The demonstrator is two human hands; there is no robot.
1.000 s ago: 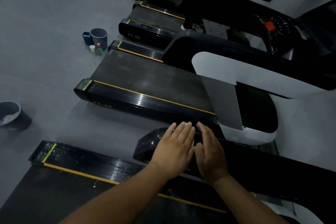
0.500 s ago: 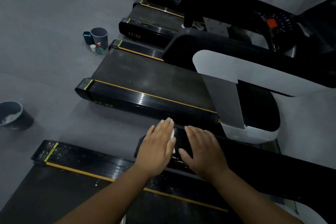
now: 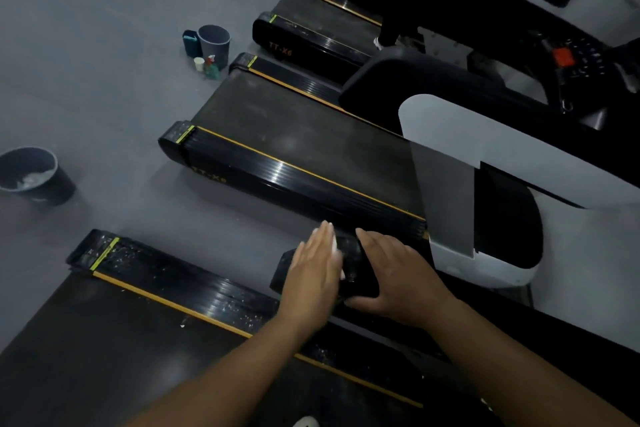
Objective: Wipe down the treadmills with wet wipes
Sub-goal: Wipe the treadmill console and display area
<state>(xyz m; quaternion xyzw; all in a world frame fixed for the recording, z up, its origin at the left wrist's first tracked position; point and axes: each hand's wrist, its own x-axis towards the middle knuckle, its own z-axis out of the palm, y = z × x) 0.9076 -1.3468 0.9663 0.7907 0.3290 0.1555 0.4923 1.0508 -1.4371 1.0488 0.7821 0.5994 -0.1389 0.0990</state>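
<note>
The wipe, a white sliver at lower centre, lies pressed under the left grip on the black rail of the near treadmill. It looks soft, limp and light, so flat palm pressure should steer it better than pinching. The left grip's fingers are straight. The right grip rests spread on the rail, just beside.

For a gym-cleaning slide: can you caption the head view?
Left hand presses a white wet wipe on a black treadmill handrail; right hand rests alongside.
</note>
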